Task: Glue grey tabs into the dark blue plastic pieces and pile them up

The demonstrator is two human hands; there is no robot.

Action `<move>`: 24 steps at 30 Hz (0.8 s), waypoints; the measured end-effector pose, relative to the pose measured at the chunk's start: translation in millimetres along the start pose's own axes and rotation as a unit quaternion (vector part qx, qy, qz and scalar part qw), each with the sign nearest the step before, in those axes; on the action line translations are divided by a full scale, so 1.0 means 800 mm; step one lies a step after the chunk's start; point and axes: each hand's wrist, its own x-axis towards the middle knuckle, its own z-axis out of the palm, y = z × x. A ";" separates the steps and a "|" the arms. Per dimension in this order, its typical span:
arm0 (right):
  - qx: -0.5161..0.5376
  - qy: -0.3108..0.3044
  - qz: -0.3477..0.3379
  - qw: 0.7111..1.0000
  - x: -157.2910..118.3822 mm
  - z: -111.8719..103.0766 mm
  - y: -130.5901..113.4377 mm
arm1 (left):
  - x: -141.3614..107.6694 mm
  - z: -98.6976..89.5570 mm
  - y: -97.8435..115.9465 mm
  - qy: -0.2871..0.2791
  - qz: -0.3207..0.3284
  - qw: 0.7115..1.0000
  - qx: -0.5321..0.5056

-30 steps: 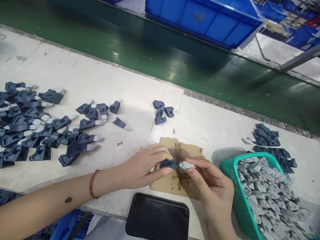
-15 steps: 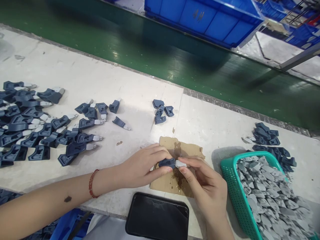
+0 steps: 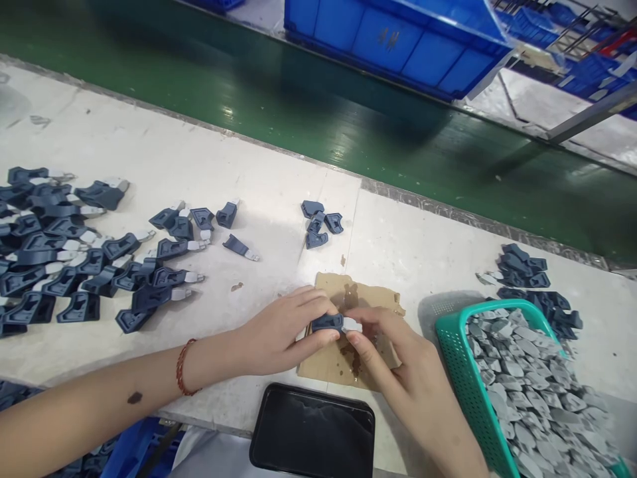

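My left hand (image 3: 286, 330) grips a dark blue plastic part (image 3: 327, 322) between thumb and fingers. A light grey piece (image 3: 352, 325) sticks out of its right end, pinched by the thumb and forefinger of my right hand (image 3: 398, 358). Both hands are over a stained cardboard sheet (image 3: 318, 367). Several loose dark blue parts (image 3: 316, 224) lie beyond the cardboard. On the left is a wide spread of dark blue parts joined with grey pieces (image 3: 79, 267).
A green basket (image 3: 455, 358) heaped with grey pieces (image 3: 532, 392) stands at the right, with more dark blue parts (image 3: 525, 269) behind it. A black phone (image 3: 313, 430) lies at the near edge. Past the table are a green strip (image 3: 279, 99) and a blue crate (image 3: 398, 43).
My right hand has shifted slightly left and turned, its fingers now nearer the dark blue part. The grey piece sits at a slightly different angle. The whole view has moved a little.
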 end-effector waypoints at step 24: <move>-0.175 0.229 0.140 0.948 -0.019 -0.061 0.024 | 0.009 -0.059 0.000 0.110 0.004 0.920 0.376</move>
